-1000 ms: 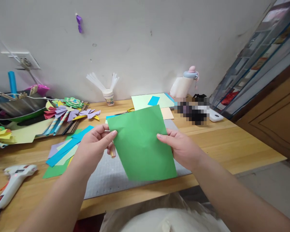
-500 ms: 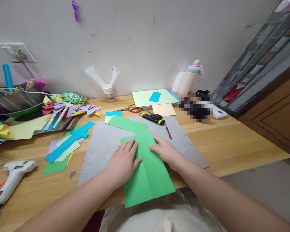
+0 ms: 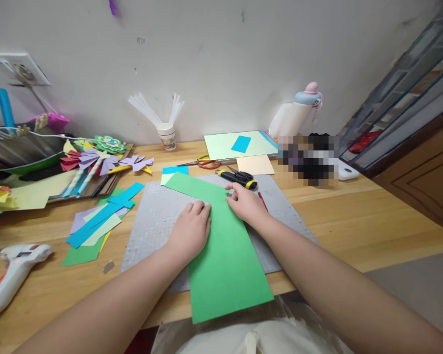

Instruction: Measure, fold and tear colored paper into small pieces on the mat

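Observation:
A large green paper sheet [image 3: 229, 265] lies lengthwise before me, its near end reaching past the table's front edge. My left hand [image 3: 192, 226] is closed at the sheet's upper left edge, fingers curled and thumb mostly hidden. At the upper right corner, my right hand [image 3: 245, 204] pinches the paper between thumb and fingers. Just beyond the sheet's far end is a green paper strip [image 3: 192, 185], lying at a slant. Under them is a grey cutting mat [image 3: 155, 216].
Behind the mat lie a black-and-yellow cutter [image 3: 232, 178], scissors [image 3: 203, 161] and a red pen [image 3: 262, 201]. Coloured paper strips [image 3: 99, 226] and a glue gun [image 3: 22, 265] are on the left. A paper cup [image 3: 167, 137] and a bottle [image 3: 299, 113] stand near the wall.
The green sheet now lies flatter, its crease no longer plain. My left hand went from spread flat on it to curled at its edge; my right hand shifted to the corner.

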